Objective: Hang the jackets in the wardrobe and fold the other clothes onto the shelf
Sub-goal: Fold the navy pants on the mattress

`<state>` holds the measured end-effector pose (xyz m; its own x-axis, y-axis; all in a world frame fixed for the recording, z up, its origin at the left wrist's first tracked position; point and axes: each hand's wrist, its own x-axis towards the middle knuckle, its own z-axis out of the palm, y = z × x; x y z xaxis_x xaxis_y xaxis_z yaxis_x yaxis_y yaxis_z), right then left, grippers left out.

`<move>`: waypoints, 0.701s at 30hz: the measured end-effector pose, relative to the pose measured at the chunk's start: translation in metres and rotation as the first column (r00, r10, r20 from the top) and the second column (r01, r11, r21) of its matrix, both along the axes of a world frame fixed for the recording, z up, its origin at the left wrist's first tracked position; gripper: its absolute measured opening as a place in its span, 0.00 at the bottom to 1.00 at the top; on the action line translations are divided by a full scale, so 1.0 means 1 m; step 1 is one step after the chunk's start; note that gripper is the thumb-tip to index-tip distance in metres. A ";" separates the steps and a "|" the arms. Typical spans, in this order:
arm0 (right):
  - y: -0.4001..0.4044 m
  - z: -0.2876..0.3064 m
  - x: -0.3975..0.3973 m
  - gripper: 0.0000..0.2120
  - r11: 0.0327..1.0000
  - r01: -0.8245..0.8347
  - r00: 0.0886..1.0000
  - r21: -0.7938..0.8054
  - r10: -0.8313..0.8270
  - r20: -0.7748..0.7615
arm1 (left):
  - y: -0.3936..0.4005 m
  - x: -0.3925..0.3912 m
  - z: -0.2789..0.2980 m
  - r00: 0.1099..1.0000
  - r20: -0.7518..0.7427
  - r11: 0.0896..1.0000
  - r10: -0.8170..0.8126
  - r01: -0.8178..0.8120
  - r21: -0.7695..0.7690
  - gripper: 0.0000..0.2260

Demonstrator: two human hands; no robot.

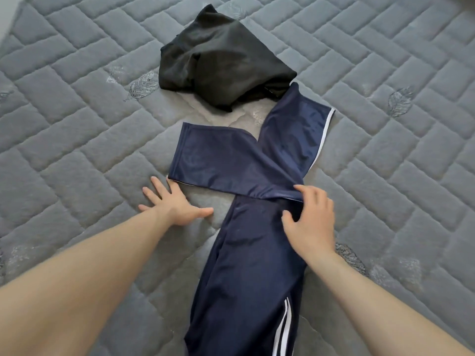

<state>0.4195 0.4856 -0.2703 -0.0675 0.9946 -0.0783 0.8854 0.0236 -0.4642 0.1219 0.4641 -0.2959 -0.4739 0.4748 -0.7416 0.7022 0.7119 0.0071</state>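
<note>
Grey quilted mattress [77, 140] underneath; navy track pants [246, 253] pinched by right hand [311, 222], left hand [174, 201] spread flat at nine o'clock; black garment [221, 62] at twelve.

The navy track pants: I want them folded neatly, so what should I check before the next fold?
1. Pants flat on the mattress: not ok. The navy track pants have legs splayed apart, one left, one up right.
2. Right hand gripping fabric: ok, fingers pinch the cloth where the legs cross.
3. Left hand free: ok, it lies flat and open on the mattress, touching the left leg's edge.
4. Room to fold: not ok. The black garment lies crumpled by the upper leg's end.
5. Wrinkles: not ok, cloth bunches under the right hand.
6. Waistband straight: cannot tell, out of view.
</note>
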 end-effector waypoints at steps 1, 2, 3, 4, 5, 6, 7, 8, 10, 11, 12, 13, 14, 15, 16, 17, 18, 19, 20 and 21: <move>0.004 -0.001 -0.011 0.29 0.995 -0.100 0.995 -0.004 0.100 0.008 | 0.005 0.005 -0.004 1.000 -0.003 0.999 0.010 -0.010 -0.039 0.73; 0.008 -0.003 -0.022 0.29 0.982 -0.188 0.982 -0.012 0.188 0.028 | 0.007 0.008 -0.008 1.000 -0.002 0.998 0.024 -0.024 -0.060 0.76; 0.013 -0.005 -0.033 0.30 0.964 -0.267 0.962 -0.015 0.267 0.058 | 0.009 0.008 -0.011 0.999 0.003 0.997 0.039 -0.038 -0.072 0.78; 0.018 -0.010 -0.045 0.31 0.943 -0.333 0.939 -0.020 0.333 0.085 | 0.010 0.007 -0.014 0.999 0.012 0.995 0.053 -0.052 -0.080 0.80; 0.023 -0.015 -0.056 0.32 0.924 -0.382 0.918 -0.034 0.383 0.104 | 0.012 0.005 -0.016 0.998 0.024 0.994 0.064 -0.061 -0.091 0.81; 0.028 -0.020 -0.067 0.33 0.907 -0.417 0.899 -0.058 0.421 0.122 | 0.014 0.004 -0.017 0.997 0.035 0.992 0.070 -0.066 -0.104 0.82; 0.034 -0.026 -0.078 0.33 0.893 -0.443 0.881 -0.082 0.450 0.144 | 0.016 0.002 -0.018 0.996 0.044 0.991 0.075 -0.069 -0.113 0.83; 0.039 -0.030 -0.087 0.32 0.885 -0.456 0.869 -0.095 0.466 0.167 | 0.017 0.002 -0.018 0.996 0.051 0.991 0.076 -0.070 -0.118 0.83; 0.050 -0.037 -0.103 0.24 0.888 -0.450 0.864 -0.097 0.460 0.205 | 0.018 0.001 -0.021 0.994 0.066 0.989 0.084 -0.075 -0.129 0.84; 0.056 -0.037 -0.109 0.18 0.892 -0.445 0.866 -0.082 0.451 0.215 | 0.018 0.000 -0.022 0.993 0.074 0.988 0.091 -0.080 -0.135 0.84; 0.063 -0.035 -0.114 0.12 0.898 -0.436 0.875 -0.063 0.439 0.205 | 0.018 0.000 -0.024 0.992 0.080 0.987 0.098 -0.087 -0.136 0.85; 0.070 -0.030 -0.119 0.07 0.915 -0.401 0.904 -0.051 0.404 0.138 | 0.018 0.000 -0.025 0.991 0.081 0.986 0.110 -0.099 -0.133 0.85; 0.078 -0.024 -0.122 0.05 0.946 -0.321 0.947 -0.048 0.321 -0.009 | 0.019 0.000 -0.025 0.989 0.082 0.985 0.126 -0.115 -0.126 0.84; 0.087 -0.014 -0.124 0.05 0.977 -0.205 0.962 -0.062 0.189 -0.199 | 0.019 0.000 -0.025 0.986 0.085 0.984 0.142 -0.132 -0.120 0.84; 0.098 -0.004 -0.124 0.06 0.994 -0.076 0.927 -0.083 0.040 -0.372 | 0.019 -0.001 -0.026 0.984 0.090 0.983 0.153 -0.143 -0.115 0.84; 0.112 0.007 -0.122 0.08 0.995 0.040 0.867 -0.095 -0.082 -0.491 | 0.020 -0.001 -0.026 0.983 0.097 0.983 0.157 -0.146 -0.111 0.83; 0.128 0.017 -0.118 0.09 0.985 0.139 0.806 -0.099 -0.171 -0.567 | 0.019 -0.001 -0.026 0.982 0.102 0.983 0.158 -0.147 -0.112 0.83; 0.144 0.027 -0.111 0.09 0.969 0.223 0.738 -0.103 -0.237 -0.632 | 0.019 -0.002 -0.025 0.981 0.107 0.982 0.162 -0.150 -0.112 0.83; 0.161 0.037 -0.103 0.09 0.948 0.301 0.671 -0.104 -0.288 -0.684 | 0.019 -0.002 -0.024 0.980 0.111 0.982 0.167 -0.154 -0.113 0.83; 0.179 0.044 -0.094 0.10 0.918 0.382 0.613 -0.106 -0.337 -0.714 | 0.019 -0.002 -0.023 0.979 0.116 0.981 0.168 -0.155 -0.113 0.83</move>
<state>0.3257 0.6642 -0.2266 0.2841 0.9523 -0.1111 0.2307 -0.1804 -0.9562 0.1197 0.4827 -0.3193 -0.4389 0.3177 -0.8405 0.5765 0.8171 0.0078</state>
